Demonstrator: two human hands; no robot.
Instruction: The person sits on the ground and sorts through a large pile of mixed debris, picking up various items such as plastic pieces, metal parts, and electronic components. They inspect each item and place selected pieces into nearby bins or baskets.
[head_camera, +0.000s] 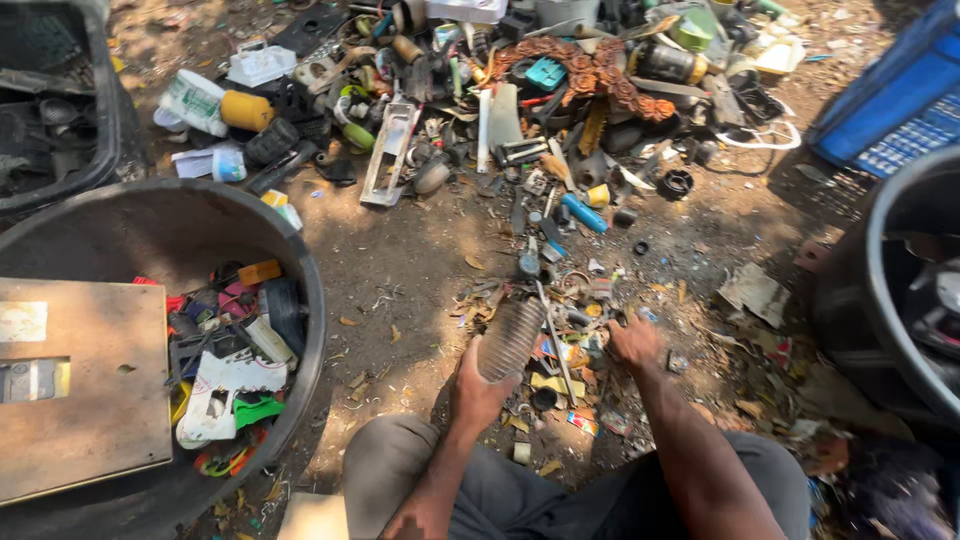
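Head view: left hand (480, 385) grips a clear ribbed plastic bottle (510, 338), tilted just above the dirt ground (400, 260). Right hand (633, 342) fingers the scrap litter (570, 300) beside it; its grip can't be told.

tub (310, 290) left of scrap pile (520, 90)

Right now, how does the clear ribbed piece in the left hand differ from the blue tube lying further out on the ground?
The clear ribbed piece is see-through, wide and held up off the dirt by the left hand. The blue tube is opaque, slimmer and lies flat, untouched. Both are roughly cylindrical scrap.
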